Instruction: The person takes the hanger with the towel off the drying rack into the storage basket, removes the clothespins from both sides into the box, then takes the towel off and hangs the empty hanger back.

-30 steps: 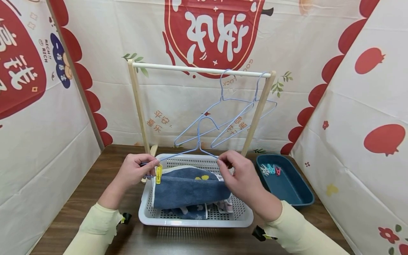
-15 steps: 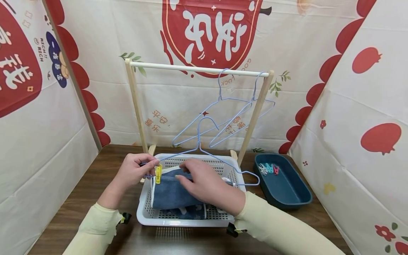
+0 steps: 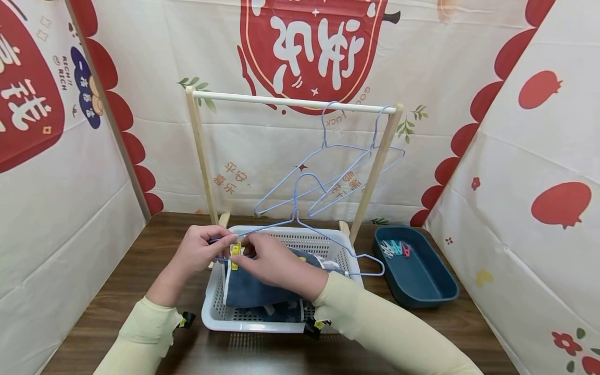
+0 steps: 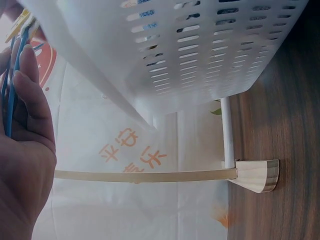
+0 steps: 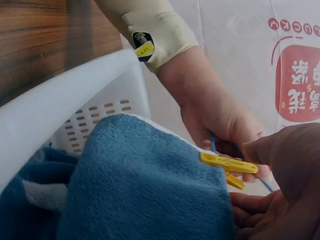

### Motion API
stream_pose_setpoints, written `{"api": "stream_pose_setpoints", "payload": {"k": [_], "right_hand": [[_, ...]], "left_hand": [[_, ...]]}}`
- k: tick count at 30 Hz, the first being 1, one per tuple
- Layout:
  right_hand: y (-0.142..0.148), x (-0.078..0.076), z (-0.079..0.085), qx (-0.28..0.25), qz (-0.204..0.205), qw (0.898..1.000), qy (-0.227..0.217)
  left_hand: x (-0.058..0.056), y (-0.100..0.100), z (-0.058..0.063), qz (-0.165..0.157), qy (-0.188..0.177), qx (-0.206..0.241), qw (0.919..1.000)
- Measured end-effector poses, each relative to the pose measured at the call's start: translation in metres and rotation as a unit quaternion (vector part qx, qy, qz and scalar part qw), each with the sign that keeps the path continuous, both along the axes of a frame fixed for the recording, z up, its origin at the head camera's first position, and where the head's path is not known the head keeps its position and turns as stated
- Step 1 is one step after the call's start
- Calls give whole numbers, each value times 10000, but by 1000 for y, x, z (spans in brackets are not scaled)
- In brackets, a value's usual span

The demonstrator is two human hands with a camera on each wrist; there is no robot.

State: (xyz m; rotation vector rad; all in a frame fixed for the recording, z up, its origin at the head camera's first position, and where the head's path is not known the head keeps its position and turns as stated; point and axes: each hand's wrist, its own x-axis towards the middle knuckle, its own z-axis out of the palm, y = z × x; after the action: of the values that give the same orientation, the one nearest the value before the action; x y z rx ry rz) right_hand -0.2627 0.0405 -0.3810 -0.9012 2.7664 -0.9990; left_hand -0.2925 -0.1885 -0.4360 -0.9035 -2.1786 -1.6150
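Observation:
A blue wire hanger point(image 3: 296, 211) stands hook-up over the white basket point(image 3: 255, 327). My left hand point(image 3: 199, 250) pinches the hanger's left end, whose blue wire point(image 4: 14, 85) shows between thumb and fingers in the left wrist view. A dark blue towel point(image 5: 145, 180) with white edging hangs folded at the hanger, partly hidden by my right arm. The yellow clothespin point(image 5: 227, 162) grips the towel's upper left corner. My right hand point(image 3: 272, 260) is at this clothespin, thumb and bent fingers on either side of it; I cannot tell whether they squeeze it.
Behind the basket stands a wooden rack with a white rail point(image 3: 281, 101); two more blue hangers point(image 3: 323, 148) hang at its right. A dark teal tray point(image 3: 428, 276) at the right holds several clothespins point(image 3: 396, 248). More cloth point(image 3: 286, 311) lies in the basket.
My right hand has let go of the hanger's right side and moved left across the towel to the yellow clothespin. The left hand keeps its pinch; the hanger has shifted slightly.

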Motion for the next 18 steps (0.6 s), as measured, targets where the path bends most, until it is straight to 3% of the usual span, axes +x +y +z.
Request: {"api": "stream_pose_setpoints", "payload": {"k": [9, 18], "right_hand": [[-7, -2, -7, -624, -308, 9973, -230], [-5, -2, -10, -723, -274, 9966, -268]], "left_hand": [[1, -1, 0, -73, -98, -13, 9999], [2, -1, -1, -20, -176, -45, 9998]]}}
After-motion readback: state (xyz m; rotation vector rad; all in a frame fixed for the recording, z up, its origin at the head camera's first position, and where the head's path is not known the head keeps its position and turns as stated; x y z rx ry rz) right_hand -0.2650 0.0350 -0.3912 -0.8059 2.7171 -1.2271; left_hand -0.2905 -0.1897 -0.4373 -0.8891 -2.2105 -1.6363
